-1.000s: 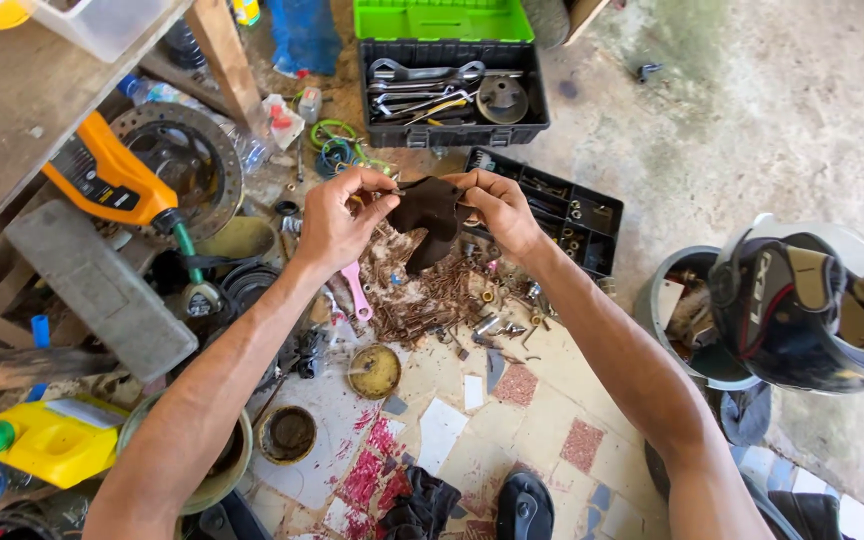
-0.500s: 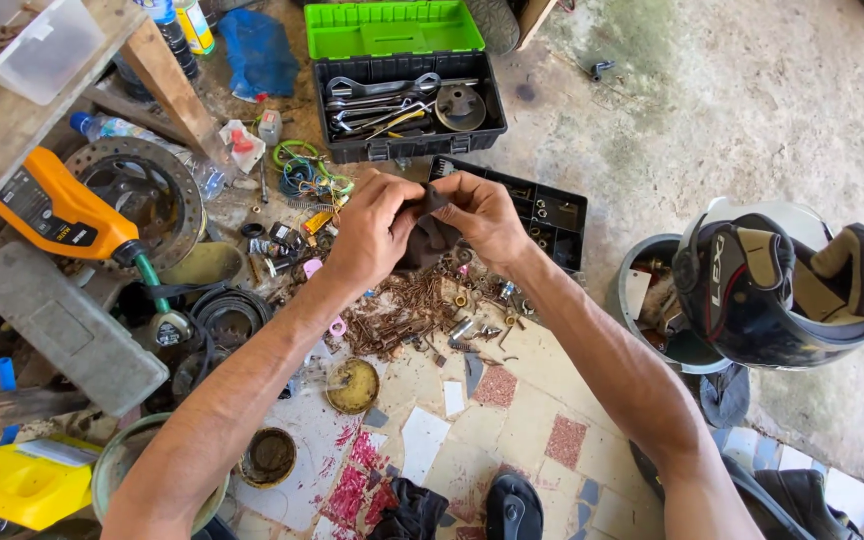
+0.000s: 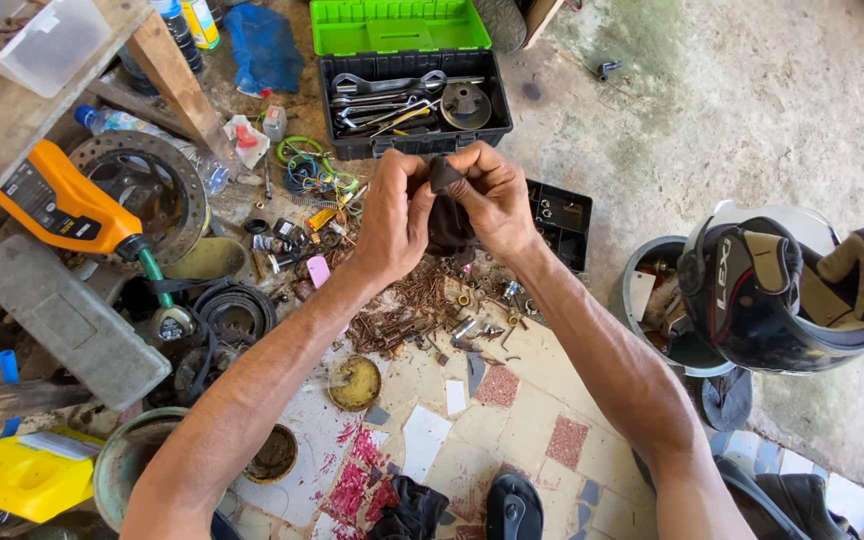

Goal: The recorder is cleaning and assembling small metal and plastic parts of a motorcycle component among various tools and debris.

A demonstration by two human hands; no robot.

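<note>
Both my hands are raised together over a heap of rusty screws and small metal parts (image 3: 422, 305) on the floor. My left hand (image 3: 397, 215) and my right hand (image 3: 497, 200) pinch a small dark piece of rubber or cloth (image 3: 445, 215) between their fingers. The piece hangs down between the two palms, and its upper end is hidden by my fingertips.
An open black toolbox (image 3: 412, 100) with a green lid holds wrenches beyond my hands. A small black parts tray (image 3: 562, 220) lies to the right. An orange bottle (image 3: 67, 210), brake disc (image 3: 142, 190) and grey block (image 3: 62, 320) sit left; a helmet (image 3: 782, 290) rests on a bucket at right.
My hands have closed in together and lifted toward the camera with the dark piece. The view has shifted, so the toolbox sits lower in frame.
</note>
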